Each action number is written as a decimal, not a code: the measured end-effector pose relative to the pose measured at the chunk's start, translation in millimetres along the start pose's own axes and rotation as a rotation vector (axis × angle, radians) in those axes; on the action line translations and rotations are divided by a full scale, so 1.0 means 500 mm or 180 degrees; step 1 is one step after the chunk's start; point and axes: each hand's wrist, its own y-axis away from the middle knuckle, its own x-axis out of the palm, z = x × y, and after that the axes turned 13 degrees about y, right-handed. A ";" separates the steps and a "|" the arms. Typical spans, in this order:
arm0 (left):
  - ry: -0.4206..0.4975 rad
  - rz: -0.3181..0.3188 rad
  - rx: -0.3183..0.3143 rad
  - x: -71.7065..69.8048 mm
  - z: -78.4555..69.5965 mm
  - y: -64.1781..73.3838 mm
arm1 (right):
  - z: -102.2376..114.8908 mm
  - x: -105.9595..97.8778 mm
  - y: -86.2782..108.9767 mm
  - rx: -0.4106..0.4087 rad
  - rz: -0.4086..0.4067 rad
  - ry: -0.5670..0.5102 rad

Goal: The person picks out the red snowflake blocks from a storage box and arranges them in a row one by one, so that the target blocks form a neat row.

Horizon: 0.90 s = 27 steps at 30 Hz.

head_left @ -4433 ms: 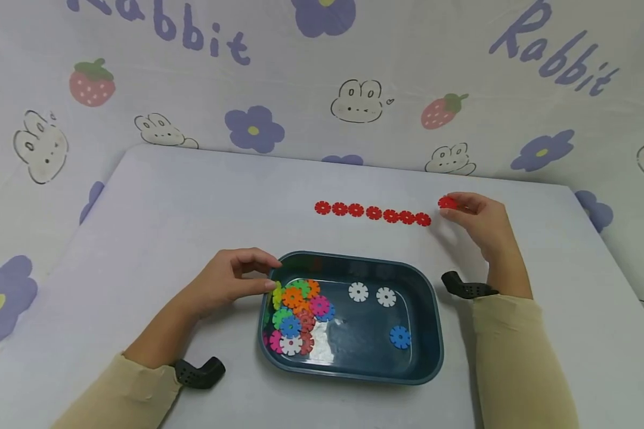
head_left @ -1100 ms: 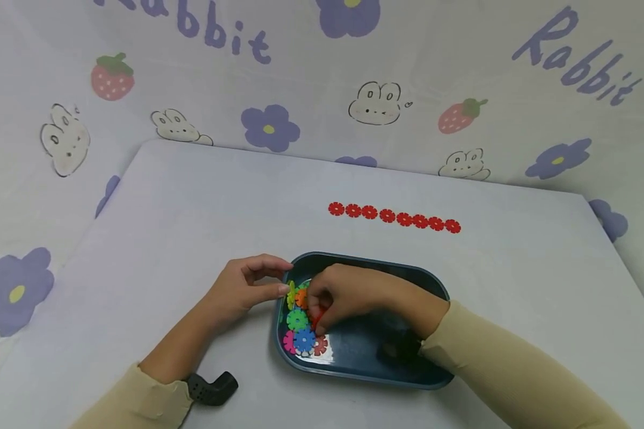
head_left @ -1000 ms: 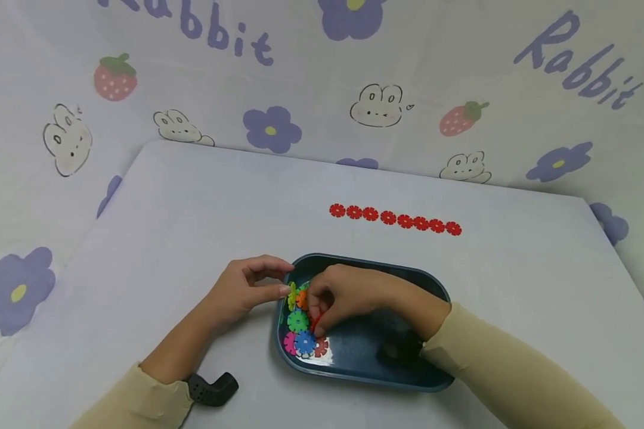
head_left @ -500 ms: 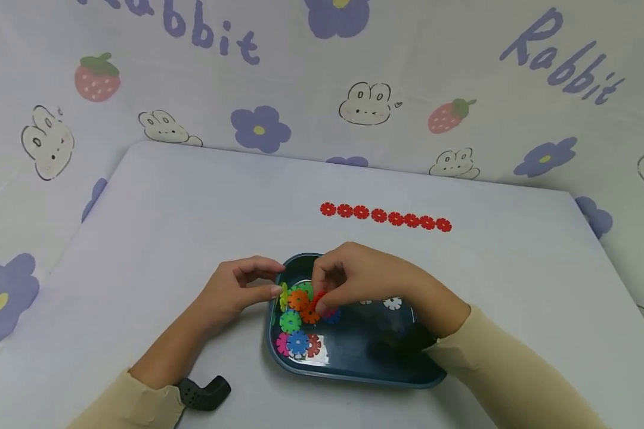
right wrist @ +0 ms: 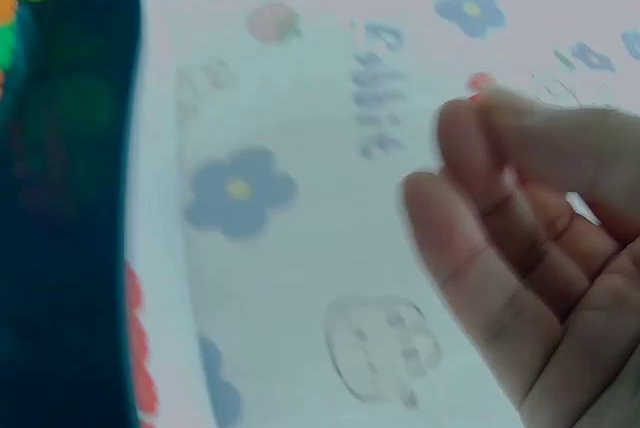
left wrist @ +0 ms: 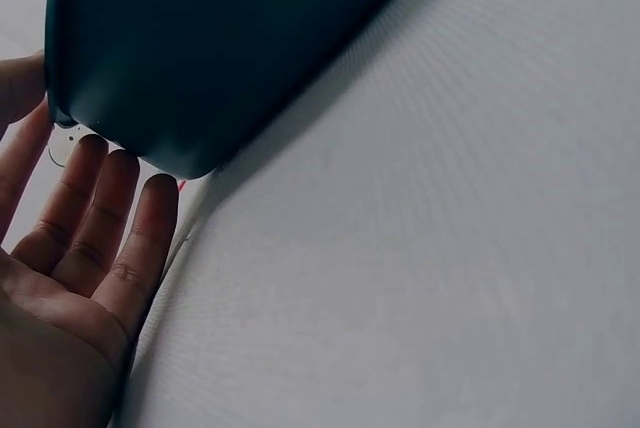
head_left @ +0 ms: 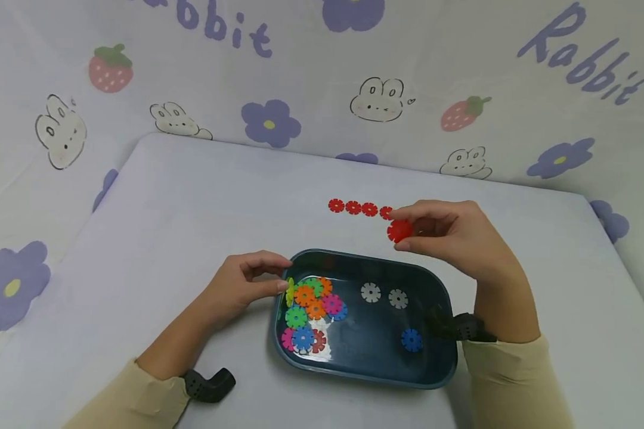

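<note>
My right hand pinches a red snowflake disc between thumb and fingers, above the table behind the tray. In the right wrist view only a red sliver of the disc shows at the fingertips. A row of red snowflake discs lies beyond; the hand covers its right part. My left hand rests its thumb and index finger at the left end of a dark teal tray. In the left wrist view its other fingers extend loosely beside the tray wall.
Snowflake discs in several colours, such as a green one, crowd the tray's left end. Two white discs and a blue disc lie apart at right. The white table meets a printed cloth backdrop.
Earlier my right hand brought a red disc to the row's right end, then reached into the tray. It has now lifted another red disc out, towards the row. The left hand stays at the tray.
</note>
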 end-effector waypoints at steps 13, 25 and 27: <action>-0.0060 -0.0019 -0.0011 0.005 -0.001 0.001 | -0.179 -0.087 0.046 0.1396 -0.1144 -0.0244; -0.0049 -0.0013 -0.0003 0.005 -0.004 0.003 | -0.343 -0.072 0.078 0.2826 -0.1150 -0.0272; -0.0051 -0.0003 0.0005 0.006 -0.004 0.002 | -0.359 -0.068 0.082 0.3033 -0.0998 0.0061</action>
